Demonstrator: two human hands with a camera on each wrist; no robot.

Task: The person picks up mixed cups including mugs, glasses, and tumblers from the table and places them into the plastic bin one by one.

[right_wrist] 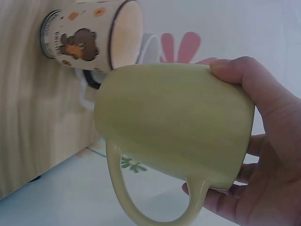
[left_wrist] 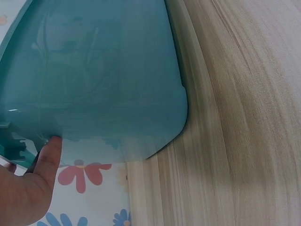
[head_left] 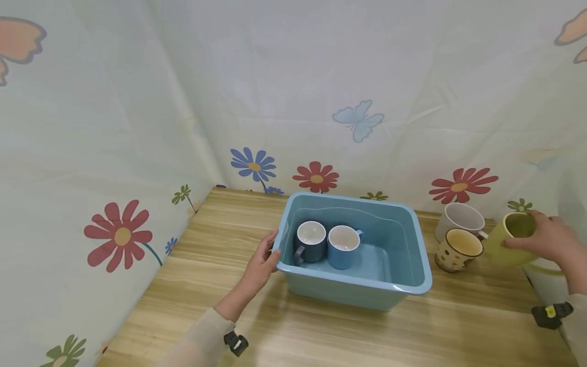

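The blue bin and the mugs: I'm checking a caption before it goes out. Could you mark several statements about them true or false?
1. The dark mug and the blue mug are inside the bin. True.
2. Both of those mugs are upside down. False: they stand upright, openings up.
3. The left hand holds the bin by its rim. True.
4. The right hand grips the yellow-green mug. True.
5. Every mug is either in the bin or held. False: the bear-print mug and the white mug stand outside it, on the table.
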